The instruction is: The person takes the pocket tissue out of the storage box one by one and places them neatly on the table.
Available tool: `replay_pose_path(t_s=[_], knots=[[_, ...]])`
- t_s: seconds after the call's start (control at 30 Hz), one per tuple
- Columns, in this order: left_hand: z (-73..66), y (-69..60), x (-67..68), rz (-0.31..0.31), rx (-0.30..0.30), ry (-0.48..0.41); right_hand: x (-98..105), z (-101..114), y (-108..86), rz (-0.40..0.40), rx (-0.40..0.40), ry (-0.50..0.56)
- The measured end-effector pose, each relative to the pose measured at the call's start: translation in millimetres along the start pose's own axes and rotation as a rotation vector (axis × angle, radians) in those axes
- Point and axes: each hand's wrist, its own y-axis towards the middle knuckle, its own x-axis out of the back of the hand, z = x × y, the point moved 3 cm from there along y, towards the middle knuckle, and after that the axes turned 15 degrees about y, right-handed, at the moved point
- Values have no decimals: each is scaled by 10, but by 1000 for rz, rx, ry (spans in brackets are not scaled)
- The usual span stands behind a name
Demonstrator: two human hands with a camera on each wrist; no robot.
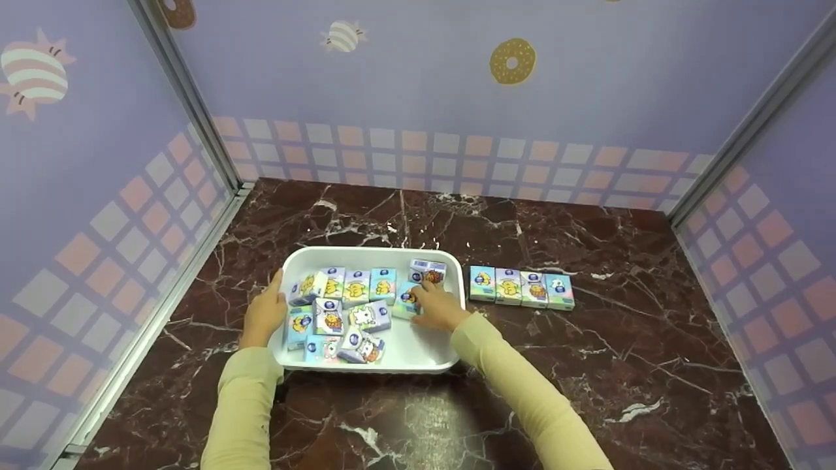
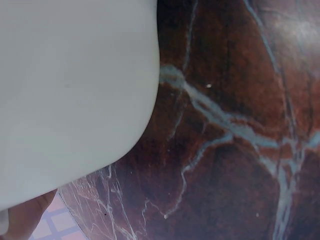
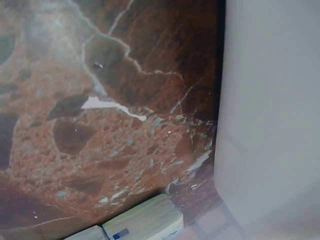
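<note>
A white plastic tray (image 1: 411,349) holds several small tissue packs with cartoon prints, some lying loosely over others at its left. My left hand (image 1: 264,316) holds the tray's left rim; in the left wrist view one finger (image 2: 30,217) shows beneath the white wall. Inside the tray's right part, my right hand (image 1: 439,308) grips a blue-green tissue pack (image 1: 405,301), partly covering it. Just beyond its fingertips lies a purple tissue pack (image 1: 428,266). The tray wall (image 3: 270,100) hides the right hand in the right wrist view.
Right of the tray, several tissue packs (image 1: 521,287) stand side by side in a row on the dark red marbled surface (image 1: 620,326). Lilac panels (image 1: 418,78) with sweets and checks enclose the back and both sides.
</note>
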Motion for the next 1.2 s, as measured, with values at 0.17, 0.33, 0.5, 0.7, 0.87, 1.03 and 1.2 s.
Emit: replay_pose_path(t_s=[0.17,0.33,0.5,0.7,0.87,1.03,1.2], knots=[[-8,-6,4,-10,-6,0,-4,-15,-5,-39,5,20],[-20,-6,7,-37,-13,9,17,-20,-7,-62,20,63],[-26,-4,7,-37,-8,1,39,-19,3,-66,32,142],[-18,-7,0,-25,-8,3,92,-10,-2,-111,95,231],[-21,-4,9,-24,-8,9,205,-16,-16,-158,181,322],[-24,-4,13,-26,-14,17,368,-63,-38,-225,211,310],[-14,-7,7,-44,-15,20,535,-130,-58,-330,221,297]])
